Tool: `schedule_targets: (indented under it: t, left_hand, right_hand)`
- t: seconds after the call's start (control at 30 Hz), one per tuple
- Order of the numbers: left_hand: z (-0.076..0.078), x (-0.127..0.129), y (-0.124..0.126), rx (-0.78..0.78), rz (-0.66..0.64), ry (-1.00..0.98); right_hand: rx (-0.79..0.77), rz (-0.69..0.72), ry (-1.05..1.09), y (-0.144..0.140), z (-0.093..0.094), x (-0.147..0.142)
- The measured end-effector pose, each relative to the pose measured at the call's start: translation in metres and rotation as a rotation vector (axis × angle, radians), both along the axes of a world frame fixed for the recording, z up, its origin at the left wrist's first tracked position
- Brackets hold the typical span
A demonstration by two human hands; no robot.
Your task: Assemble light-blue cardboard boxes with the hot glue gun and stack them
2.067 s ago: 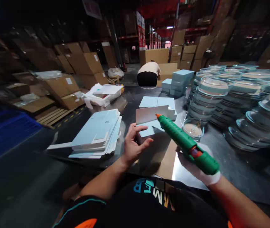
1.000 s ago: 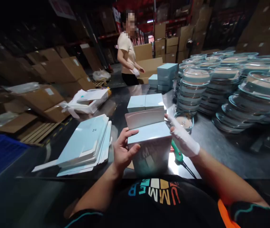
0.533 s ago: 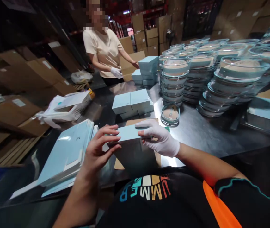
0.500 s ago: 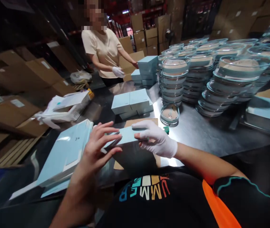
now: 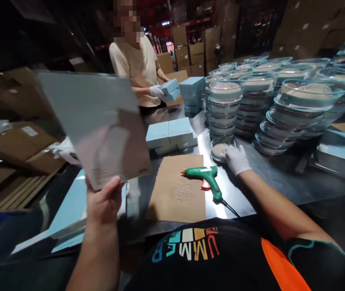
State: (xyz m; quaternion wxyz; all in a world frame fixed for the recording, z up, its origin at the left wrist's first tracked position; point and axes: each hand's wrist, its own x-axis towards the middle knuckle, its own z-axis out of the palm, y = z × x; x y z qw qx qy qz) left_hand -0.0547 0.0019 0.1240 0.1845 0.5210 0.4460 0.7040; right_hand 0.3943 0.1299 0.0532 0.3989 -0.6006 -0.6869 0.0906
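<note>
I see a glue gun (image 5: pixel 205 178) lying on cardboard (image 5: pixel 175 190), blue boxes (image 5: pixel 171 133) behind it, and a co-worker (image 5: pixel 136 64) (holding another box) beyond.

- The green plastic glue gun (image 5: pixel 206 178) lies on the steel tabletop (image 5: pixel 269 178), at the 3 o'clock edge of the brown cardboard sheet (image 5: pixel 175 194).
- At 12 o'clock from the sheet sit pale blue closed boxes (image 5: pixel 169 135).
- The round glass dish (image 5: pixel 219 148) sits at 1 o'clock from the gun, stacked glass dishes (image 5: pixel 224 107) behind it.

The room is dark, but light from above shines bright on the metal table (image 5: pixel 221 208). The raised box (image 5: pixel 99 125) looks blurry. Things bend near the picture's edges.
</note>
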Motion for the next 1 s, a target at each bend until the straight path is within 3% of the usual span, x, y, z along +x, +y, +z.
schedule_targets:
  t: [0.1, 0.23, 0.27, 0.33, 0.4, 0.47, 0.53, 0.6, 0.67, 0.73, 0.8, 0.9, 1.0]
  left_hand:
    - [-0.039, 0.005, 0.005, -0.199, -0.089, -0.223]
    - [-0.076, 0.019, 0.009, -0.351, -0.147, -0.218]
    - [-0.084, 0.022, 0.009, -0.363, -0.158, -0.192]
    - [-0.1, 0.028, 0.009, -0.387, -0.223, -0.158]
    - [-0.115, 0.034, 0.006, -0.396, -0.313, -0.128]
    - [-0.13, 0.041, 0.002, -0.396, -0.371, -0.071]
    - [-0.143, 0.047, -0.003, -0.4, -0.381, 0.007]
    - [-0.155, 0.051, -0.008, -0.432, -0.359, 0.109]
    - [-0.165, 0.052, -0.013, -0.485, -0.318, 0.2]
    - [-0.173, 0.053, -0.016, -0.52, -0.287, 0.23]
    - [-0.177, 0.054, -0.017, -0.47, -0.271, 0.195]
    - [-0.168, 0.054, -0.013, -0.244, -0.249, 0.134]
    - [-0.142, 0.055, -0.008, -0.046, -0.237, 0.146]
  right_hand:
    - [0.159, -0.051, 0.119, -0.011, 0.021, 0.008]
    - [0.427, -0.033, 0.311, -0.043, 0.094, 0.002]
    - [0.542, 0.026, 0.428, -0.054, 0.114, -0.003]
    - [0.572, 0.245, 0.55, -0.074, 0.149, -0.016]
    - [0.419, 0.507, 0.544, -0.09, 0.171, -0.034]
    - [0.224, 0.719, 0.359, -0.099, 0.177, -0.054]
    - [0.197, 0.771, 0.15, -0.102, 0.168, -0.072]
    - [0.276, 0.727, 0.095, -0.102, 0.145, -0.083]
    - [0.268, 0.705, 0.215, -0.103, 0.111, -0.086]
    - [0.159, 0.722, 0.354, -0.107, 0.071, -0.087]
    - [0.091, 0.685, 0.388, -0.114, 0.032, -0.092]
    - [0.085, 0.63, 0.368, -0.123, -0.003, -0.109]
    - [0.01, 0.573, 0.514, -0.123, -0.001, -0.133]
